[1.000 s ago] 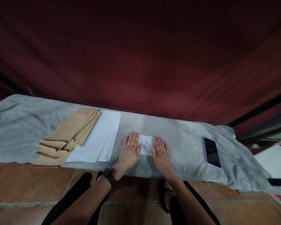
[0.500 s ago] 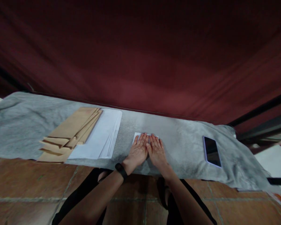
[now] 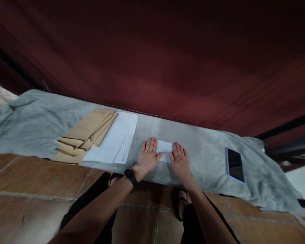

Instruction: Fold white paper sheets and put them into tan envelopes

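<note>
Envelopes, brown, piled partly over white sheets on grey cloth; any contents hidden. Small white paper lies between left hand and right hand, both palm-down at its edges, fingers straight, narrowly spaced, thumbs apart.

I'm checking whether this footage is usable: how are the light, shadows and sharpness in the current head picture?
Head view: dim light, the red backdrop darkest toward the top; soft shadow on the grey cloth beside the right hand; pale glare on the tiled floor at lower left; fine detail looks soft.
</note>
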Available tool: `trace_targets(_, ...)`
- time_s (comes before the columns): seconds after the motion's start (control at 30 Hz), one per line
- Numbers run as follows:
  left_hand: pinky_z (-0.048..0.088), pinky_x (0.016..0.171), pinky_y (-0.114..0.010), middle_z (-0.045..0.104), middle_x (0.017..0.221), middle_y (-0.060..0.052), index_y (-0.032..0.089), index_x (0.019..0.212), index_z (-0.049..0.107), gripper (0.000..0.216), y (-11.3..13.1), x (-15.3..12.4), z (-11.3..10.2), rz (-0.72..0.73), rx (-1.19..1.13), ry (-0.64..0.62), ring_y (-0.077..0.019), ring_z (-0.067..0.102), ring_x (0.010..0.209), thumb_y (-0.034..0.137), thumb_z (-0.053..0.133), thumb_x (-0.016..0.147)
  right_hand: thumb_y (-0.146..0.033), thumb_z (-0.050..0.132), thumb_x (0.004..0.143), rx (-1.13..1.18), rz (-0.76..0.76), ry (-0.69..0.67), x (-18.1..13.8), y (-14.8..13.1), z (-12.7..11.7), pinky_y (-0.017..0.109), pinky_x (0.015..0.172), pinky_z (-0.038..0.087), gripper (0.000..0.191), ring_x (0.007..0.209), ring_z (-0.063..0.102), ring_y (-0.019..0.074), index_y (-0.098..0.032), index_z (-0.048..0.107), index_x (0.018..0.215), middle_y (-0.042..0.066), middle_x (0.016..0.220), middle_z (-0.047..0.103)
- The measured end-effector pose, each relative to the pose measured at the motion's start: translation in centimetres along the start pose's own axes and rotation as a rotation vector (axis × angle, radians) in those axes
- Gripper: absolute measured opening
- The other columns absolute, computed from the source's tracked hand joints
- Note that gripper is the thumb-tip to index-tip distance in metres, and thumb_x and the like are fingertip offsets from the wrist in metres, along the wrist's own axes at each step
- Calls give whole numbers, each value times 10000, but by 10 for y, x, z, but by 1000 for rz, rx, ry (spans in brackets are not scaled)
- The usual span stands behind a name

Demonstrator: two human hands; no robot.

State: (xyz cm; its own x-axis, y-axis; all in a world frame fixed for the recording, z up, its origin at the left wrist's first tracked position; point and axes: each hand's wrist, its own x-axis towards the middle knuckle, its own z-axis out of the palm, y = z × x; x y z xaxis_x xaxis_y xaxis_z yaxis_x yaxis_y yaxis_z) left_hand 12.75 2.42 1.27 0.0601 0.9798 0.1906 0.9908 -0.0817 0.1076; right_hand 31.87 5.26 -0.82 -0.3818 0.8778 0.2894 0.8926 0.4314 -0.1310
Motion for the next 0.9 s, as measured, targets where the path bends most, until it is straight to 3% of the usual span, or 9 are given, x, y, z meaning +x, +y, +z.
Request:
trace_targets(0.3,190,1245,-513,346,1601,-218,20,1509,402,719,-3,-4,-9,-18,40,-31,-325,274,1519,548,358,1023,-377,266,1073,-44,8,-55,-6,20,0,489,1196,271,556,1496,300,289,-114,385,1548,158,1613,365)
trace_targets(0.63,282,1213,-442,448,1572,-123,136,1456,497,450,-3,-2,-11,313,16,-123,-232,396,1466,272,348,1054,-371,309,1050,36,-29,-112,-2,39,-5,485,1183,318,513,1466,364,275,-211,452,1517,107,1609,390)
trace_targets(0.9,235,1211,-480,448,1572,-136,167,1437,505,474,-10,-10,-26,449,-95,-163,-255,391,1463,337,489,994,-313,361,1009,176,-97,-228,1,61,-9,488,1216,307,542,1517,282,252,-250,402,1545,61,1661,288)
